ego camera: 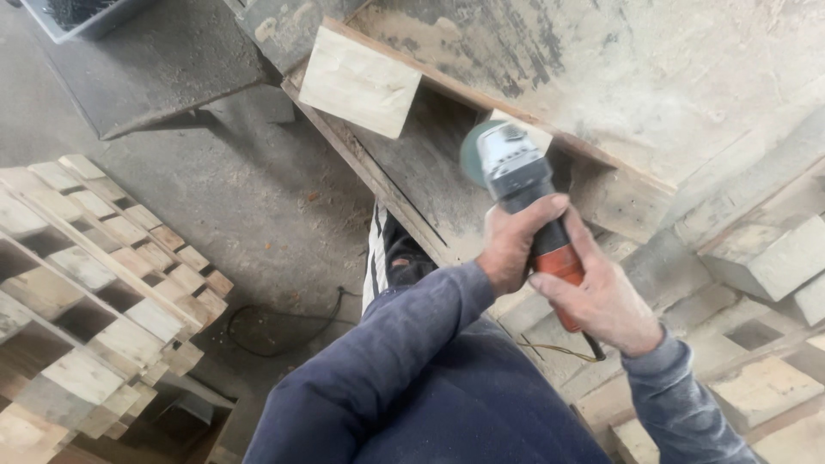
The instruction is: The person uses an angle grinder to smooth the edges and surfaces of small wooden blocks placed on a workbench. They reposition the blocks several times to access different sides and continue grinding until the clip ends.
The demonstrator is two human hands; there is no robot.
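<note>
Gripping angle grinder (pixel 520 193), both hands; disc hidden behind head, cord cut off.

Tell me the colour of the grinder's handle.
Orange-red on the grinder handle, gripped by both hands; the head is grey. Head view shows it.

A rough woodworking shop, where stacked wooden pallets (pixel 94 292) stand on a dusty concrete floor (pixel 258 198) and a dust-coated pallet (pixel 533 94) rests tilted on its side. Pale wood blocks (pixel 357 82) show between its boards, an angle grinder (pixel 524 202) is at work, and a black power cable (pixel 275 331) trails across the floor beneath sawdust and scuffed grey surfaces.
</note>
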